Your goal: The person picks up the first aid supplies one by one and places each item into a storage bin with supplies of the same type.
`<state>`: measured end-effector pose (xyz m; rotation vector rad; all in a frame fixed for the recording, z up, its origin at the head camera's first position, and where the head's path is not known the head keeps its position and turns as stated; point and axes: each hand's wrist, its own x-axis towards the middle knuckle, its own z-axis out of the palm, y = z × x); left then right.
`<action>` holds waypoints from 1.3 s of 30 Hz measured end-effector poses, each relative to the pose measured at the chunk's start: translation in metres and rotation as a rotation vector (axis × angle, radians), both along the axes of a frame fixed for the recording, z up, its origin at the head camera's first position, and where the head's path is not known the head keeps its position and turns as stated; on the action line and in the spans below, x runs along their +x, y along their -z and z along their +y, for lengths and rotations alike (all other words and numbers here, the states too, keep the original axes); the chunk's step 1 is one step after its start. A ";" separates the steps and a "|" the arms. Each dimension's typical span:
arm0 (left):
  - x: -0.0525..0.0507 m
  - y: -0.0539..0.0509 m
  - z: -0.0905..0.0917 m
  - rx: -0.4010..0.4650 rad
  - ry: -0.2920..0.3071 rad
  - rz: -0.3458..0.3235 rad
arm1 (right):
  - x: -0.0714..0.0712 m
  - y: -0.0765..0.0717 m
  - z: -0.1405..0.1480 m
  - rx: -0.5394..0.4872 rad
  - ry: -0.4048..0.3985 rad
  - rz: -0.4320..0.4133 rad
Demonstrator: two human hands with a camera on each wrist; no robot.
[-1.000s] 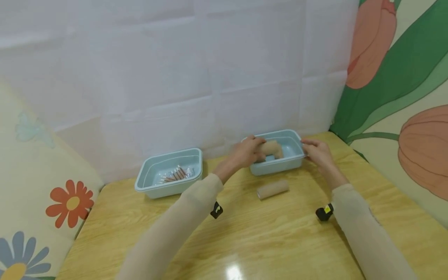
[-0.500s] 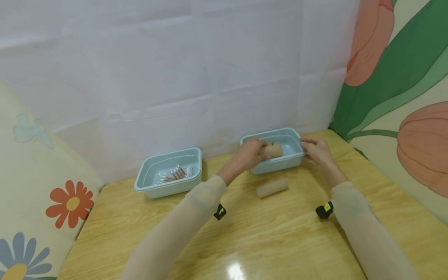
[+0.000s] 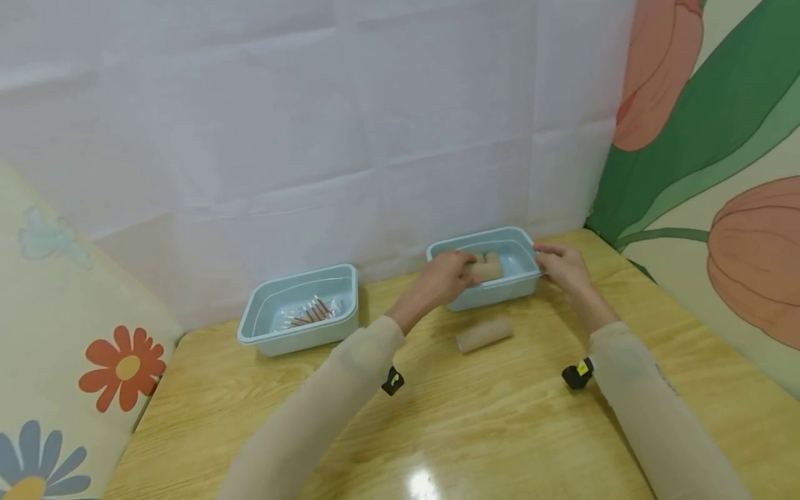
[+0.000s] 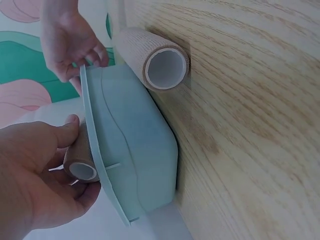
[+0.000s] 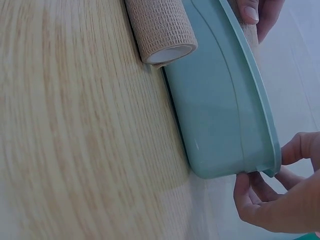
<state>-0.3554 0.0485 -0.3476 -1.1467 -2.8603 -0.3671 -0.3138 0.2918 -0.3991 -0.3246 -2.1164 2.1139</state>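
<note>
My left hand (image 3: 445,278) reaches over the near left side of a light blue plastic basin (image 3: 494,298). Its thumb and fingers grip a tan self-adhesive bandage roll (image 4: 81,159), inside the basin at rim height. Another tan roll lies beside it in the basin, partly hidden by the hand. My right hand (image 3: 565,267) pinches the basin's right end at the rim, fingers (image 5: 243,192) beneath the lip and thumb on top. On the table in front of the basin, a third bandage roll (image 3: 484,334) lies on its side, textured, with a white core.
To the left stands a second light blue basin (image 3: 294,344), holding several brown-and-white sticks (image 3: 312,311) in clear wrapping. Both basins sit near the wooden table's (image 3: 475,417) back edge, against a white sheet (image 3: 262,139). Painted walls flank both sides.
My left hand has lowered slightly with the bandage roll, which now lies straighter beside the other roll in the basin. The right hand keeps its hold on the rim.
</note>
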 end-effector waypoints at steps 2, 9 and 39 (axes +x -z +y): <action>0.000 0.000 -0.001 0.013 0.004 -0.012 | 0.000 0.000 0.000 -0.005 0.001 0.001; 0.001 -0.003 -0.004 -0.004 -0.019 0.002 | -0.001 0.001 0.001 -0.009 0.019 -0.004; -0.009 -0.005 -0.003 -0.101 -0.047 0.007 | -0.003 0.000 -0.004 -0.037 0.011 0.000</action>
